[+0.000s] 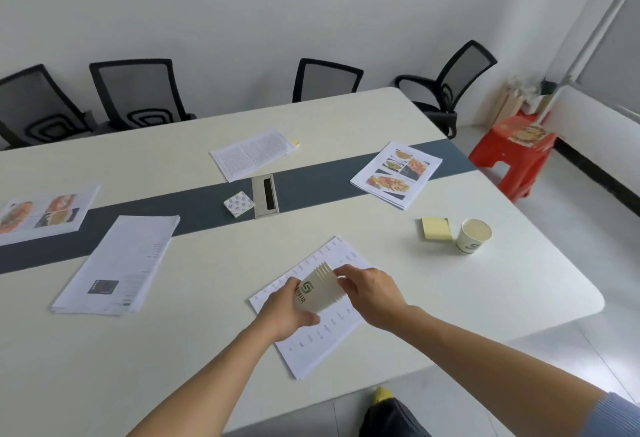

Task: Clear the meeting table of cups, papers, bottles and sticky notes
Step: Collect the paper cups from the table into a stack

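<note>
Both left hand (282,312) and right hand (375,296) grip, partly hiding, nested cups (320,289).

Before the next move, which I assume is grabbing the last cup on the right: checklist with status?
1. Stack of cups held securely: ok. The left hand grips its base and the right hand holds the rim end.
2. A hand free to reach: not ok. Both are on the stack.
3. Lone cup upright: ok. It stands beside the sticky pad.
4. Lone cup empty: cannot tell.
5. Path to it unobstructed: ok. Only bare table lies between.
6. Rest of the clearing done: not ok. Sheets and the pad remain.
</note>
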{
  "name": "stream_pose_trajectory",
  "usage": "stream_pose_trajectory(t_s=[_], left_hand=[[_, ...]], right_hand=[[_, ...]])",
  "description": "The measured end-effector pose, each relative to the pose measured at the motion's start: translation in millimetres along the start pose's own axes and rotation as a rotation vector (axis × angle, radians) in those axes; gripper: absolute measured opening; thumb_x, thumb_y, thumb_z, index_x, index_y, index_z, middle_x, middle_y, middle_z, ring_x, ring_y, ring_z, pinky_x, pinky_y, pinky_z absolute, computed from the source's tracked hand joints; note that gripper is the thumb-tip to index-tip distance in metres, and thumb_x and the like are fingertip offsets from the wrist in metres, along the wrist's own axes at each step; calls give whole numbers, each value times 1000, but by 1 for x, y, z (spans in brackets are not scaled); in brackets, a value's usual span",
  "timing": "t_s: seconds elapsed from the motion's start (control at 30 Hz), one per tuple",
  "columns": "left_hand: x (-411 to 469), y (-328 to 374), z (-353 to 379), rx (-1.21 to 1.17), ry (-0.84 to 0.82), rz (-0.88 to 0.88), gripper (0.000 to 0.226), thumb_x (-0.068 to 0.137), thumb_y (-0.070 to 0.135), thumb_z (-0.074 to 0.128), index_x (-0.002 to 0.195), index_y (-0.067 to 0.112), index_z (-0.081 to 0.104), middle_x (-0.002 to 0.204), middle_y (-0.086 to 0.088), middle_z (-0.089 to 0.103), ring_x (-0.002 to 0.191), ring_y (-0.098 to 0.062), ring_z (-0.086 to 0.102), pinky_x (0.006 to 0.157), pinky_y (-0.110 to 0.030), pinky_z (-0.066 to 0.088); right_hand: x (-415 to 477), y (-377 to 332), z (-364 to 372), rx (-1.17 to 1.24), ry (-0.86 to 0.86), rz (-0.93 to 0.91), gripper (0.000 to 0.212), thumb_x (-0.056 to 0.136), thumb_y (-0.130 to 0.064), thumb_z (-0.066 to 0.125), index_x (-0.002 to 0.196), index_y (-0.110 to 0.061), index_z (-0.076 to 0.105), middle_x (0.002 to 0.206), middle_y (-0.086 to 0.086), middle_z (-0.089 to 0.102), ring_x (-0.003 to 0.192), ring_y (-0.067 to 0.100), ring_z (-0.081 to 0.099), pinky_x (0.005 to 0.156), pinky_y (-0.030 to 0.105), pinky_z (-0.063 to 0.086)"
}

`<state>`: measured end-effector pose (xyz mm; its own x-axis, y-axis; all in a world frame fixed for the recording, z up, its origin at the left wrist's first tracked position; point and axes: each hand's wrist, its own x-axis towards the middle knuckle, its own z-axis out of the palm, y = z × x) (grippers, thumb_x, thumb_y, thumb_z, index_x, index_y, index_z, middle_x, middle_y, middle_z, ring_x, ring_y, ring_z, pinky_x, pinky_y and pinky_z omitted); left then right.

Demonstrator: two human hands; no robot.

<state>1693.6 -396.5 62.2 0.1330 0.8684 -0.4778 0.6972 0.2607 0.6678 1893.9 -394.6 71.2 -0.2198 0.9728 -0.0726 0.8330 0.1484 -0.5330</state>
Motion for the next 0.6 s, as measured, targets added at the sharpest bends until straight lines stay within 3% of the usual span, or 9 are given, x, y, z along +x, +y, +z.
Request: stream_pose_trajectory(t_s=[0.13, 0.3, 0.47, 0.6], left_hand=[[10, 31, 17, -2, -4, 17, 54, 68, 29, 80, 112, 24, 48, 103, 7, 63, 90, -12, 61, 63, -22, 44], [45, 72, 42, 26, -42, -6, 59, 69, 31, 80, 116, 23, 47, 108, 4, 62, 96, -16, 62, 75, -27, 51], [96, 127, 91, 19, -62, -51, 57, 69, 34, 79, 115, 23, 48, 109, 4, 62, 99, -16, 61, 80, -30, 52], [123, 165, 137, 3, -96, -75, 55, 69, 31, 79, 113, 22, 47, 105, 0, 64, 96, -17, 63, 82, -31, 51]], right_hand=[[-2, 42, -27, -50, 67, -74, 30, 101, -42, 41, 114, -29, 65, 107, -8, 70, 97, 18, 60, 73, 30, 44], [29, 144, -66, -206, 117, 106, 41, 96, -43, 52, 131, -23, 57, 132, -1, 57, 126, 23, 46, 89, 35, 45], [61, 252, -116, -408, 8, 323, 65, 89, -41, 59, 148, -28, 33, 158, 9, 27, 146, 32, 19, 106, 43, 35], [76, 306, -132, -351, -160, 350, 87, 82, -46, 67, 152, -37, 16, 162, 9, 6, 148, 34, 13, 104, 49, 40]])
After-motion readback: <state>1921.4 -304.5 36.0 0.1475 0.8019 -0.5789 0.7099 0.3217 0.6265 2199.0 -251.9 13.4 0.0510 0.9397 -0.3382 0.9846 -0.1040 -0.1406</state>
